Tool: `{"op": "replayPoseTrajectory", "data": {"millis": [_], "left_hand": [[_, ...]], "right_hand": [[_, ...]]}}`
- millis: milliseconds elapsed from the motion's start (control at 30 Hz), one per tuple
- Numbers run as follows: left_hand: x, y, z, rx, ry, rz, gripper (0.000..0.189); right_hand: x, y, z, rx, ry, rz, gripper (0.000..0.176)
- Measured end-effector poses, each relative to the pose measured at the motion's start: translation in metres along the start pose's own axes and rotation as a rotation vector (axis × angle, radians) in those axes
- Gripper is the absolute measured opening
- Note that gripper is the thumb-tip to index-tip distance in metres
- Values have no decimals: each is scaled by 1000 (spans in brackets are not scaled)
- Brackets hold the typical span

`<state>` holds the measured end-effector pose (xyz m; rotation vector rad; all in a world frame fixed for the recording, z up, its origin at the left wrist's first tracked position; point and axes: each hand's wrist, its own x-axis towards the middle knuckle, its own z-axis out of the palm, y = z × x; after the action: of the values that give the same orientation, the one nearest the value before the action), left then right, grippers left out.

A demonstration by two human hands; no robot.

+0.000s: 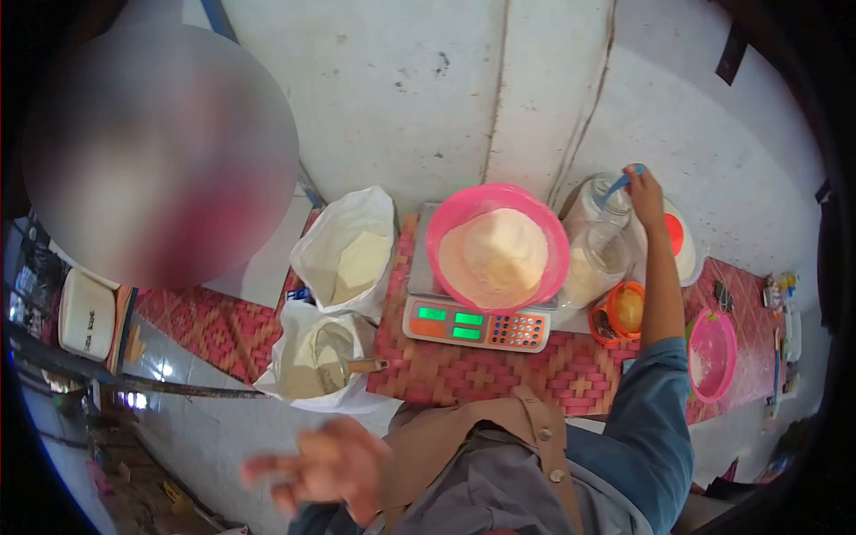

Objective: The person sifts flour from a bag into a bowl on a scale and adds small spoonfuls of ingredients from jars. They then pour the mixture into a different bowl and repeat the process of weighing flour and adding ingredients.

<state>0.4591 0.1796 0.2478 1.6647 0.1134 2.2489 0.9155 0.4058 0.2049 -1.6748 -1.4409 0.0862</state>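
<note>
My right hand [646,193] is closed around the handle of a blue spoon [610,190], which points down into the mouth of a clear jar [590,207] by the wall. Near my body, my left hand [334,468] hangs in the air, slightly smeared, its fingers apart and nothing in them. Between the two stands a digital scale [473,328] with lit green displays. It bears a pink basin [446,207] with pale flour [504,250] heaped inside. A second clear jar [609,250] stands in front of the first; the spoon's tip is hard to make out.
Two white sacks [312,241] of pale powder stand left of the scale, the nearer holding a wooden-handled sieve [332,357]. Orange containers [615,312], a white tub [688,254] and a pink-rimmed basin [733,357] sit rightward on the patterned table [499,379]. A blurred disc covers the upper left.
</note>
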Motion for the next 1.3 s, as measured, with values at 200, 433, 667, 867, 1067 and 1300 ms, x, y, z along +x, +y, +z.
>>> {"op": "replayPoseTrajectory", "data": {"millis": [200,433,667,867,1067,1300], "left_hand": [[22,23,14,-633,-39,214,51],[28,24,33,-722,49,148,47],[33,22,46,-747,-1,46,49],[39,17,58,-763,78,84,50],[33,17,53,-803,27,121,50],[38,9,65,-944,91,207,48]], "right_hand": [[-1,9,-22,265,157,162,27],[-14,23,-13,42,71,59,29],[-4,26,-7,193,-27,91,30],[-2,26,-25,285,249,220,29],[-18,27,-39,359,473,291,27],[-76,-39,-37,518,497,136,24]]}}
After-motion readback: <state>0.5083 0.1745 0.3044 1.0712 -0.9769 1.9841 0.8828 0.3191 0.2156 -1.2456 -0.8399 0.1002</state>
